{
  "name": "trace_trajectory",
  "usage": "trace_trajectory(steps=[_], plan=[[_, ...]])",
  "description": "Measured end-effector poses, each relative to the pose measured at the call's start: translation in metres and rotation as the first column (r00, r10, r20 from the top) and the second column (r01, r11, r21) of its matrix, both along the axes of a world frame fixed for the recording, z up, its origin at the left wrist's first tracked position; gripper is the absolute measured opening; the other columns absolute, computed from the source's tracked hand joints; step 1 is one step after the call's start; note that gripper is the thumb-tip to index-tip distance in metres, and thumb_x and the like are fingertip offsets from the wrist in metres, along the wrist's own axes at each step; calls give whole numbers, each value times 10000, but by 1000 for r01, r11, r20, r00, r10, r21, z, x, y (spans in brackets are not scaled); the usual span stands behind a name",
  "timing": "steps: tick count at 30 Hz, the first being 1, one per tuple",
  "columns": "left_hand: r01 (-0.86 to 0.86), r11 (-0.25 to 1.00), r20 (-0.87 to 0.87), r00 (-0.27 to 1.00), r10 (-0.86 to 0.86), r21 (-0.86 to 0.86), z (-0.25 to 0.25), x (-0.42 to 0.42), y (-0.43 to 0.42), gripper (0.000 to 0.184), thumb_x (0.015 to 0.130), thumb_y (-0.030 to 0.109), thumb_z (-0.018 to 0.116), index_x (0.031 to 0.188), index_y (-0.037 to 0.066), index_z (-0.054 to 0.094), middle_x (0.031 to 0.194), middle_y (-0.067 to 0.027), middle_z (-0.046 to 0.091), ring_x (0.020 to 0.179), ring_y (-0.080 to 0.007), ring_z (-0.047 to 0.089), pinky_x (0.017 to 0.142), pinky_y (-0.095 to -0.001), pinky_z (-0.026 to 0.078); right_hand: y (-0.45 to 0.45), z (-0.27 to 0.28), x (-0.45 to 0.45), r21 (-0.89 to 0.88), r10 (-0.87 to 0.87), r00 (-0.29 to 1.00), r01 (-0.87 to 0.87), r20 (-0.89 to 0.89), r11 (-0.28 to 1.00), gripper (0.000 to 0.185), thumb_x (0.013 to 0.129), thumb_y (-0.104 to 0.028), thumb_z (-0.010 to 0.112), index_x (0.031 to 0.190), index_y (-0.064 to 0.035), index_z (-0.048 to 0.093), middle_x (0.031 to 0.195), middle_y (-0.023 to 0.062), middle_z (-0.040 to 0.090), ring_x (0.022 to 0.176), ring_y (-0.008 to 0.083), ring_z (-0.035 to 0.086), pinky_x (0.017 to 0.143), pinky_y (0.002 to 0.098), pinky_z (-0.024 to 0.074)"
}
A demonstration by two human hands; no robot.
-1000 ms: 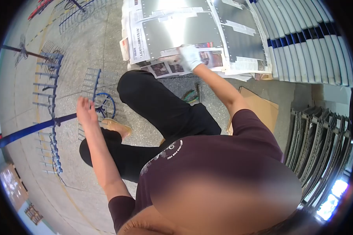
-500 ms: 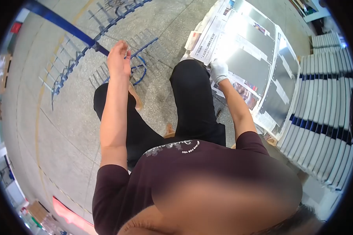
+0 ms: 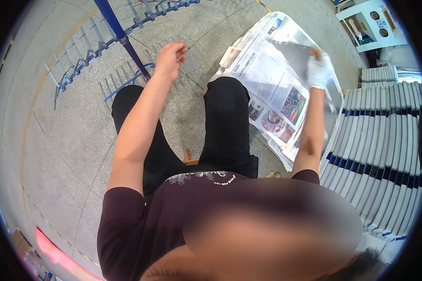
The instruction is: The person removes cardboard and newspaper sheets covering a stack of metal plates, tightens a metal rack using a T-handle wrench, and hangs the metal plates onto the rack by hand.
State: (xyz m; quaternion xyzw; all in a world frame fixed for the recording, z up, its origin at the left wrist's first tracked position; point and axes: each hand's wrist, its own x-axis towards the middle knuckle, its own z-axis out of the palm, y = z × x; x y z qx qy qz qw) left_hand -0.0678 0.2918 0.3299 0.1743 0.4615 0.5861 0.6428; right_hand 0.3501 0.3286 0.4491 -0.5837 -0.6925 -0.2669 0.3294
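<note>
My right hand (image 3: 318, 71), in a white glove, is closed with its fingers curled at the edge of a thin grey metal sheet (image 3: 293, 55). The sheet is blurred and appears partly lifted over the right side of the stack. Left of it, printed newspaper (image 3: 267, 77) lies exposed on the stack. Bare and raised above the floor, my left hand (image 3: 172, 58) holds nothing visible; its fingers are bent loosely and apart. A blue post (image 3: 122, 35) stands to its left.
Blue racks with metal prongs (image 3: 86, 61) are on the floor at the left. Tall stacks of pale panels (image 3: 375, 140) stand close on my right. A white cabinet-like unit (image 3: 373, 23) is at the upper right. My knees (image 3: 227, 107) are beside the newspaper stack.
My right hand has moved right and away from my knee, and the metal sheet has shifted with it, uncovering newspaper. My left hand has moved slightly right. The camera view has turned a little.
</note>
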Motion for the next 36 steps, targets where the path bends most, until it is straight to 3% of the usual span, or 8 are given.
trace_trajectory(steps=[2,5,7,11,17,21,29,36], plan=[[81,997,-13,997,-81,5,-2,11,-1,148,885,184,619,1000,92,631,956,-10,656,902,-112,598,767,-295,447,-5,37,24,119,163,935,-131,-316,984,128,766,-106,744,873,-50,700,760,99,670,667,162,629,645,288,496],[213,976,-20,977,-213,33,-4,27,-6,216,844,224,672,1005,97,606,892,10,637,838,-96,587,749,-276,440,-44,100,31,374,170,922,-30,-348,927,155,761,-99,771,810,15,678,783,69,669,673,129,583,645,279,490],[251,967,-18,968,-251,31,3,42,-8,256,846,261,683,1023,94,601,910,7,633,850,-100,587,773,-283,450,-77,128,11,509,416,673,-69,-611,858,121,792,-37,716,783,19,609,740,41,606,658,121,538,616,262,477],[348,903,-84,938,-338,251,22,62,-14,514,888,415,631,1248,75,491,1209,-93,549,1173,-192,496,1017,-384,384,-121,156,-27,708,744,320,-243,-587,663,118,873,-61,630,816,-11,539,840,102,623,735,184,605,683,315,552],[123,919,263,936,-232,374,36,70,-21,534,891,484,594,1249,99,500,1223,-59,528,1201,-190,453,1039,-426,346,-143,117,-66,724,765,148,-254,-626,641,56,887,-39,572,923,3,579,951,142,615,815,222,617,699,351,578],[2,990,297,954,-46,144,-29,64,-12,359,911,428,589,1095,120,590,1063,-24,594,1044,-167,532,920,-403,432,-155,81,-57,405,471,44,-446,-881,798,231,838,-37,601,1060,23,574,1014,143,614,860,228,629,690,358,578],[5,997,412,910,-37,79,-163,42,-7,247,876,289,679,1007,97,595,975,-39,623,920,-190,588,797,-366,491,-142,49,-51,-560,-196,528,-735,-827,382,469,815,-4,585,1273,55,501,939,95,633,811,141,585,674,240,498],[96,992,368,928,-60,-83,-236,39,-17,210,865,318,688,900,117,643,841,-4,660,736,-154,624,665,-333,509,-122,8,-94,-669,22,797,-522,-604,528,304,865,-59,582,1148,50,575,843,103,645,751,123,565,720,270,462]])
